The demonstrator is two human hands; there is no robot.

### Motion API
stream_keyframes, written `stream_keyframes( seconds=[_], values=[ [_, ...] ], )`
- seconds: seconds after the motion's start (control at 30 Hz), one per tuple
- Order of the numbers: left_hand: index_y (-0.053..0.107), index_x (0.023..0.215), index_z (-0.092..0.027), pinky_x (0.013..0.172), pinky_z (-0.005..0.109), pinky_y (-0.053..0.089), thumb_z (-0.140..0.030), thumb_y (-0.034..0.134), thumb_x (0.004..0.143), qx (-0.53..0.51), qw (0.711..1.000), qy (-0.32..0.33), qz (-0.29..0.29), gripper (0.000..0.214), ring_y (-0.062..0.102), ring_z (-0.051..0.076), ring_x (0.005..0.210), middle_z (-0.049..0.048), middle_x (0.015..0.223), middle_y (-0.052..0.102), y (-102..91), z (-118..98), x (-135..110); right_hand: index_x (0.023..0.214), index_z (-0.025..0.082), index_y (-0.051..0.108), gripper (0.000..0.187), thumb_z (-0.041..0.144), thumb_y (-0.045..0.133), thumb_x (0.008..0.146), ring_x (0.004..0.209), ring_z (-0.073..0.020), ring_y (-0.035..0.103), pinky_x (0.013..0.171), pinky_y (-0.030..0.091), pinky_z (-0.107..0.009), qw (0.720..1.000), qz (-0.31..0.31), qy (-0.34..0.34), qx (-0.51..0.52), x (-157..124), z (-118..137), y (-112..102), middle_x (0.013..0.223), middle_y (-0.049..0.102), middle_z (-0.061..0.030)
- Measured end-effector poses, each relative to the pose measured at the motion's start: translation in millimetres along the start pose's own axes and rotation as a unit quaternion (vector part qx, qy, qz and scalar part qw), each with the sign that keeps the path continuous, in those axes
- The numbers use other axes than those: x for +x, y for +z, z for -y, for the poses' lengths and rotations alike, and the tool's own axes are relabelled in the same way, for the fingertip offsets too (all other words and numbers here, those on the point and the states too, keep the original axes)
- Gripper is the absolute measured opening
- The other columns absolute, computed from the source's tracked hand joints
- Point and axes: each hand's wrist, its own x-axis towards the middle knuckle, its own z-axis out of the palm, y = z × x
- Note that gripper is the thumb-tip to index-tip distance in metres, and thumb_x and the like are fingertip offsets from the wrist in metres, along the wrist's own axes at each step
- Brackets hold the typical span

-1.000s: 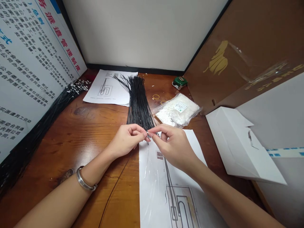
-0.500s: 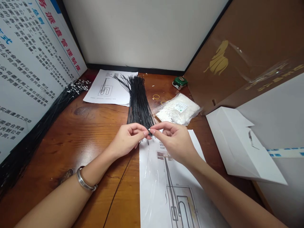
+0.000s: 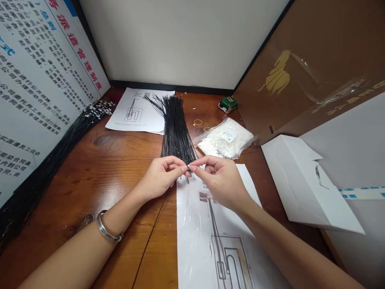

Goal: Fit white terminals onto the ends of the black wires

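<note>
My left hand (image 3: pixel 167 171) is closed in a pinch on a thin black wire (image 3: pixel 149 237), which seems to run from under the hand toward the front of the table. Fingertip to fingertip with it, my right hand (image 3: pixel 221 178) pinches a small white connector (image 3: pixel 189 165), mostly covered by the fingers. Whether wire and connector are joined cannot be seen. Just beyond both hands lies a thick bundle of black wires (image 3: pixel 176 128), its near ends reaching the fingers. Under my right hand is a printed drawing sheet (image 3: pixel 192 241).
A clear bag of white connectors (image 3: pixel 231 138) lies right of the bundle, with a green tape measure (image 3: pixel 227 104) behind it. At left, black wires with white ends (image 3: pixel 69 132) lean along the printed board. Another drawing sheet (image 3: pixel 120 116) and a folded white box (image 3: pixel 303 180) flank the work area.
My right fingertips have shifted very slightly against the left ones, and less of the white connector shows. Otherwise both hands keep their place.
</note>
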Motion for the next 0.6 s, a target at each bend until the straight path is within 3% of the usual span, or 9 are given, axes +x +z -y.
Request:
stream_keyframes(
  seconds=[0.6],
  values=[
    [0.063,0.079,-0.013,0.044,0.02,0.028,-0.027,0.061,0.082,0.006,1.0,0.02,-0.001,0.015,0.039,0.005,0.045,0.0042,0.073,0.071,0.3,3.0,1.1,0.073,0.017,0.069,0.012,0.027,0.063,0.076,0.039,-0.0066,0.028,0.042,0.023,-0.023,0.998,-0.007,-0.027,-0.056,-0.3,0.5,-1.9,0.039,0.032,0.0097]
  ],
)
